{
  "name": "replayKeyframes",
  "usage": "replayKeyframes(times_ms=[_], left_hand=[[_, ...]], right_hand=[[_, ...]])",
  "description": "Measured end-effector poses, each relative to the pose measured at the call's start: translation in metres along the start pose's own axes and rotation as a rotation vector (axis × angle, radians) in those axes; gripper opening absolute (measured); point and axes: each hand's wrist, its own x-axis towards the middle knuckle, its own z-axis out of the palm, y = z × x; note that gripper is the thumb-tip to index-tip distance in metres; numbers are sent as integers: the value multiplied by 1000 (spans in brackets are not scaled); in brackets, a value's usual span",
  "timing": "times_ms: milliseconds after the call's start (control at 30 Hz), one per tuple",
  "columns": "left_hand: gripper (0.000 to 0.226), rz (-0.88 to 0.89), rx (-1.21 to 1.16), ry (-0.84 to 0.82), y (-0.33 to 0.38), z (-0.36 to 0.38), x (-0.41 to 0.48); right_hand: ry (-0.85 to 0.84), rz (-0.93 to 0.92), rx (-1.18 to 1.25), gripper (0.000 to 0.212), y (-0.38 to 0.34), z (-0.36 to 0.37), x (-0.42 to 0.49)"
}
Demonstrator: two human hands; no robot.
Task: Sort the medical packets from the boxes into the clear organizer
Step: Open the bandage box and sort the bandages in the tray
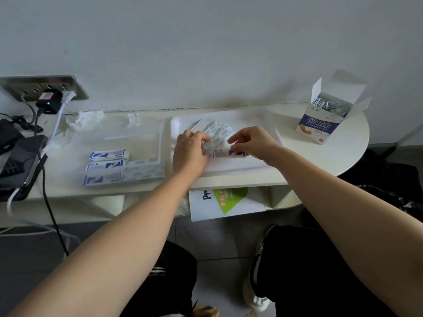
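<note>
Both hands work over a white tray (270,133) on the table. My left hand (191,152) pinches a fanned stack of blue-patterned bandage packets (216,131). My right hand (254,143) grips a small blue-and-white bandage box (225,153) lying on the tray. The clear organizer (128,138) lies to the left; its front compartments hold three blue-and-white boxes (107,155) and a row of bandage packets (143,171). An open purple-and-white box (320,124) with grey sachets stands at the far right.
A power strip (43,88) with plugs and cables sits at the back left, beside dark devices (16,161). A crumpled clear glove (84,121) lies behind the organizer. A white-and-green booklet (224,202) rests on the shelf under the table. The wall is close behind.
</note>
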Motion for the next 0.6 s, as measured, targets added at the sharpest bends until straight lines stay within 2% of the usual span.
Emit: replayKeyframes(times_ms=[233,400,600], left_hand=[[36,-31,30,2,11,1,-3],[42,-31,13,43,17,0,7],[72,-58,95,-28,19,13,26]], right_hand=[[103,-101,-345,15,27,1,-11],[253,-201,-326,24,20,-3,7],[209,-243,-326,36,12,3,35]])
